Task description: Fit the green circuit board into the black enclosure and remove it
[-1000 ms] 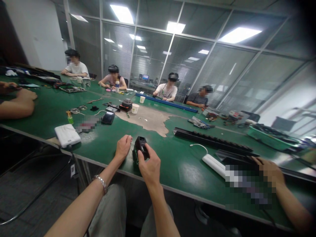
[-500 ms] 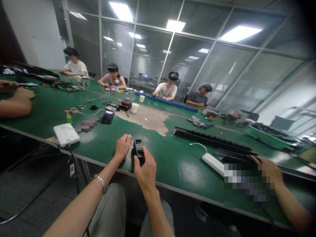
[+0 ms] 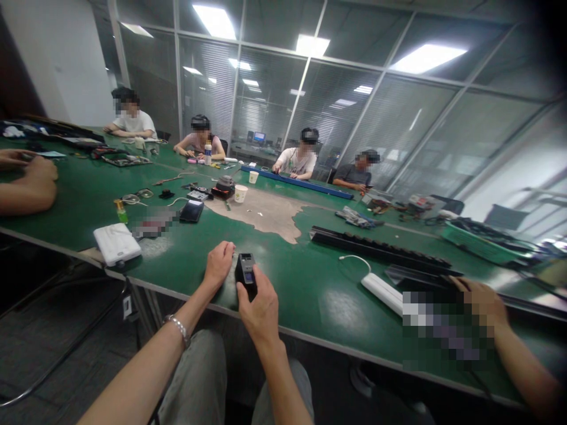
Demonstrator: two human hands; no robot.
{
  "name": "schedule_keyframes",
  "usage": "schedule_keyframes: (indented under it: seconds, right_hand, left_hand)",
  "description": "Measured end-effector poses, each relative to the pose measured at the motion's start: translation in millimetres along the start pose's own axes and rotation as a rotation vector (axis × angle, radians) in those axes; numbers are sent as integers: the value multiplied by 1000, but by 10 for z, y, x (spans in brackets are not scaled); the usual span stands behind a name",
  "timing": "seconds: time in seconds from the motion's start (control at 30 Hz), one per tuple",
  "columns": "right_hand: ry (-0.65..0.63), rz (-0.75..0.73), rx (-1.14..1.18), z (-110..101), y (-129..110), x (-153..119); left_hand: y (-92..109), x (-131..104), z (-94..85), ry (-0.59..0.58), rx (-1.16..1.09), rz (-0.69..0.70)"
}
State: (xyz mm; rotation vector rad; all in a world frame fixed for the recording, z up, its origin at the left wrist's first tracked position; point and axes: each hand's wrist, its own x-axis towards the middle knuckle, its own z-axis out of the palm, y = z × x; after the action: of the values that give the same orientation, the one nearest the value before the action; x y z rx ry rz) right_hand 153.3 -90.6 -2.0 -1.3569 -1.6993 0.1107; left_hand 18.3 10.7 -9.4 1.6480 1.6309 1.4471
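Observation:
My right hand (image 3: pixel 259 310) grips a small black device (image 3: pixel 245 271) and holds it upright just above the near edge of the green table (image 3: pixel 319 295). A small screen or window shows on the device's face. My left hand (image 3: pixel 218 265) rests loosely curled on the table right beside the device, to its left, holding nothing. A metal bracelet (image 3: pixel 177 326) is on my left wrist.
A white box (image 3: pixel 117 243) lies at the table's left corner. A white power strip (image 3: pixel 381 291) and a long black keyboard-like bar (image 3: pixel 376 251) lie to the right, near a co-worker's hand (image 3: pixel 481 304). Cups, tools and several seated people are farther back.
My right hand has turned the black device from a tilted pose to upright and drawn it slightly nearer. My left hand has stayed on the table.

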Motion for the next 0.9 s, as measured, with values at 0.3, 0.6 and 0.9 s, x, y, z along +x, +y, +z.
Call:
schedule_keyframes:
  seconds: [0.3, 0.6, 0.9]
  right_hand:
    - [114, 61, 108, -241, -133, 291]
    - [140, 157, 44, -237, 358, 201]
    - [85, 105, -13, -145, 449, 147]
  left_hand:
    - [-9, -5, 1, -24, -11, -10]
    - [44, -19, -1, 8, 5, -17]
    - [11, 2, 11, 3, -10, -24]
